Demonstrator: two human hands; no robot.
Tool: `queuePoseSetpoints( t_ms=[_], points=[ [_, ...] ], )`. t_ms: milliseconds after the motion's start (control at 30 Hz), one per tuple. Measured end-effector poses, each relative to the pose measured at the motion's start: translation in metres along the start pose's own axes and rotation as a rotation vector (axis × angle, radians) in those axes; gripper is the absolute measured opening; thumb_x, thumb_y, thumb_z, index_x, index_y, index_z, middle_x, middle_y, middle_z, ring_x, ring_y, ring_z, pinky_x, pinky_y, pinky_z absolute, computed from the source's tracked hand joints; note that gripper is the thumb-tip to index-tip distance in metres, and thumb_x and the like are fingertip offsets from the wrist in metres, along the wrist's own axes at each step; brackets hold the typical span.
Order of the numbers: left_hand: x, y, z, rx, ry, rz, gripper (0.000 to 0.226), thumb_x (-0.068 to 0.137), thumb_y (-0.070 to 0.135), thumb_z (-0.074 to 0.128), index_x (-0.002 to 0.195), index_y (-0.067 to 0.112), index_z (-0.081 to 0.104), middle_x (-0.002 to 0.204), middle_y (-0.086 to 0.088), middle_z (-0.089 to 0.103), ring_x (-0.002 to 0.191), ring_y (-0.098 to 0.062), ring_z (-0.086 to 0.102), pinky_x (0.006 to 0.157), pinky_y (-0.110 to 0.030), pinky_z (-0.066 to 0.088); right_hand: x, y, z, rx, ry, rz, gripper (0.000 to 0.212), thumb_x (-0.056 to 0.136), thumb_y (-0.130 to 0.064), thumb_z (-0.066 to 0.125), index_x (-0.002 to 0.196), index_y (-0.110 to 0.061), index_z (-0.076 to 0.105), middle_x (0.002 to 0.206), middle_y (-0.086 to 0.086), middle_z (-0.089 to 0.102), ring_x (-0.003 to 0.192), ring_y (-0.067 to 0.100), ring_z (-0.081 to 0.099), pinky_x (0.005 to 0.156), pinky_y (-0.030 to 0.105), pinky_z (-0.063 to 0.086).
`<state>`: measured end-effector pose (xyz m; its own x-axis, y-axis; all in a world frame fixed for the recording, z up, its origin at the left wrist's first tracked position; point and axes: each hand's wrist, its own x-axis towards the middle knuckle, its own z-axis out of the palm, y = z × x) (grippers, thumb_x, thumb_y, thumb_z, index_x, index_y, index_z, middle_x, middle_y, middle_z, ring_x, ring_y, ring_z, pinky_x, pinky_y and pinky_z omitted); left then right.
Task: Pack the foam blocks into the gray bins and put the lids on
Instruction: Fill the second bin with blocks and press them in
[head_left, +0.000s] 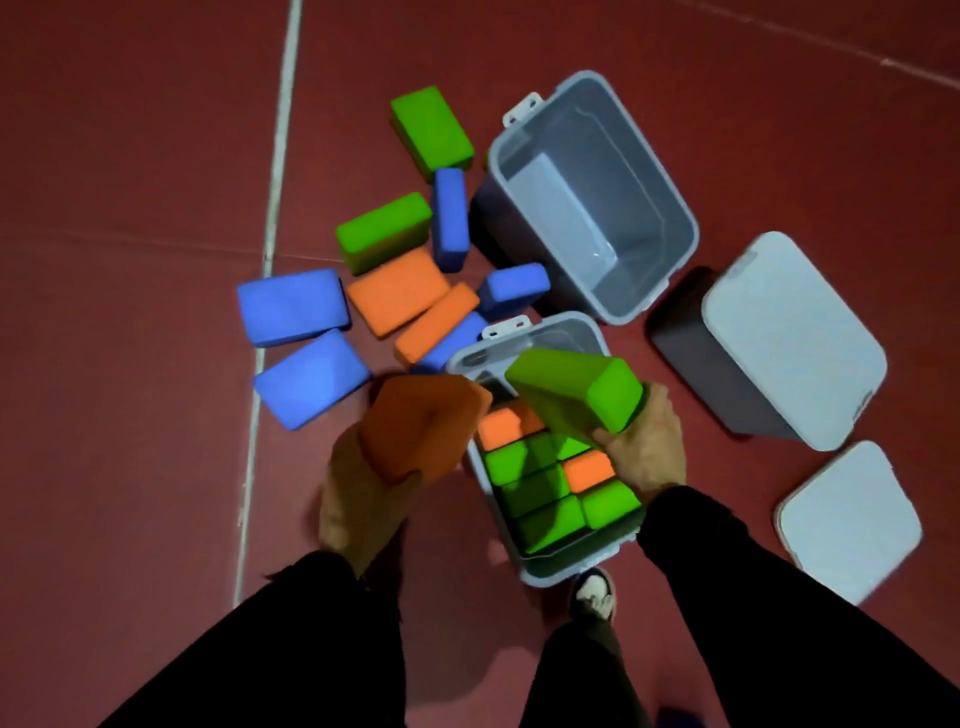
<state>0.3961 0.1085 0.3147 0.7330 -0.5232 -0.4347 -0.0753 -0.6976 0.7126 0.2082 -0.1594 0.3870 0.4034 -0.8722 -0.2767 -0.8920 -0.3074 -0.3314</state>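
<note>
My left hand grips an orange foam block just left of the near gray bin. My right hand holds a green foam block tilted above that bin's open top. Inside this bin stand several green and orange blocks on end, packed close. An empty gray bin stands open farther back. On the floor to the left lie loose blocks: green, blue, orange and others.
A third gray bin with its lid on sits at the right. A loose lid lies on the red floor near the right edge. A white floor line runs past the blocks. My shoe is beside the near bin.
</note>
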Motion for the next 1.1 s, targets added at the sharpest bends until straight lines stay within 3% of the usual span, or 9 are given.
queuePoseSetpoints(
  t_ms=[67,167,267,367,433,533,600,833,1100],
  points=[
    [-0.010,0.011,0.018,-0.008,0.024,-0.128,0.093,0.062,0.052,0.078,0.141,0.014,0.047,0.118,-0.001,0.058,0.098,-0.022,0.058,0.080,-0.043,0.052,0.023,0.024,-0.012,-0.039,-0.018,-0.089,0.078,0.064,-0.031,0.089,0.127,-0.015,0.046,0.117,0.017,0.058,0.113,0.040,0.054,0.094,0.049,0.046],
    [-0.014,0.051,0.047,0.022,0.045,-0.096,0.086,0.066,0.059,0.073,0.134,0.010,0.052,0.117,-0.014,0.062,0.100,-0.035,0.063,0.077,-0.046,0.055,0.060,0.051,-0.023,-0.111,-0.032,-0.240,0.078,0.065,-0.033,0.090,0.127,-0.014,0.048,0.118,0.015,0.056,0.112,0.038,0.051,0.093,0.047,0.045],
    [0.007,0.076,0.087,0.130,0.057,-0.048,0.062,0.073,0.040,0.081,0.124,0.017,0.055,0.110,-0.009,0.061,0.097,-0.035,0.061,0.076,-0.043,0.052,0.110,0.075,-0.021,-0.149,-0.074,-0.386,0.080,0.060,-0.026,0.090,0.126,-0.010,0.050,0.116,0.018,0.057,0.110,0.041,0.054,0.091,0.049,0.048],
    [0.011,0.084,0.133,0.329,0.064,0.020,0.064,0.079,0.049,0.062,0.134,0.019,0.047,0.121,-0.006,0.054,0.107,-0.034,0.052,0.088,-0.047,0.047,0.157,0.090,-0.012,-0.133,-0.126,-0.539,0.080,0.060,-0.025,0.084,0.130,-0.006,0.050,0.117,0.019,0.058,0.110,0.042,0.054,0.093,0.050,0.047],
    [0.019,0.093,0.159,0.486,0.058,0.028,0.074,0.080,0.050,0.053,0.141,0.010,0.043,0.127,-0.013,0.052,0.104,-0.038,0.049,0.086,-0.050,0.049,0.178,0.099,-0.002,-0.095,-0.189,-0.535,0.074,0.063,-0.026,0.080,0.130,-0.011,0.053,0.115,0.014,0.059,0.108,0.038,0.053,0.089,0.047,0.047],
    [0.037,0.118,0.189,0.611,0.065,0.024,0.082,0.073,0.044,0.069,0.143,0.009,0.044,0.126,-0.014,0.054,0.103,-0.036,0.048,0.083,-0.047,0.047,0.198,0.108,0.017,-0.058,-0.207,-0.493,0.068,0.058,-0.025,0.077,0.122,-0.019,0.055,0.107,0.006,0.058,0.099,0.035,0.059,0.082,0.049,0.051],
    [0.053,0.130,0.206,0.673,0.049,0.025,0.085,0.069,0.041,0.076,0.143,0.015,0.043,0.128,-0.009,0.054,0.109,-0.032,0.048,0.086,-0.047,0.046,0.204,0.112,0.029,-0.072,-0.182,-0.508,0.074,0.058,-0.022,0.081,0.127,-0.017,0.053,0.115,0.008,0.056,0.106,0.037,0.058,0.089,0.058,0.051],
    [0.088,0.126,0.219,0.648,0.010,0.114,0.083,0.074,0.042,0.072,0.144,0.010,0.042,0.131,-0.012,0.054,0.114,-0.033,0.048,0.087,-0.045,0.045,0.216,0.147,0.042,-0.104,-0.190,-0.473,0.079,0.069,-0.028,0.080,0.137,-0.004,0.049,0.122,0.020,0.054,0.114,0.043,0.052,0.095,0.057,0.044],
    [0.106,0.109,0.199,0.614,-0.102,0.045,0.081,0.079,0.041,0.070,0.148,0.015,0.036,0.138,-0.011,0.047,0.120,-0.035,0.043,0.080,-0.050,0.052,0.231,0.136,0.042,-0.135,-0.163,-0.470,0.085,0.068,-0.036,0.086,0.140,-0.010,0.048,0.123,0.011,0.059,0.119,0.035,0.053,0.115,0.060,0.029]
  ],
)
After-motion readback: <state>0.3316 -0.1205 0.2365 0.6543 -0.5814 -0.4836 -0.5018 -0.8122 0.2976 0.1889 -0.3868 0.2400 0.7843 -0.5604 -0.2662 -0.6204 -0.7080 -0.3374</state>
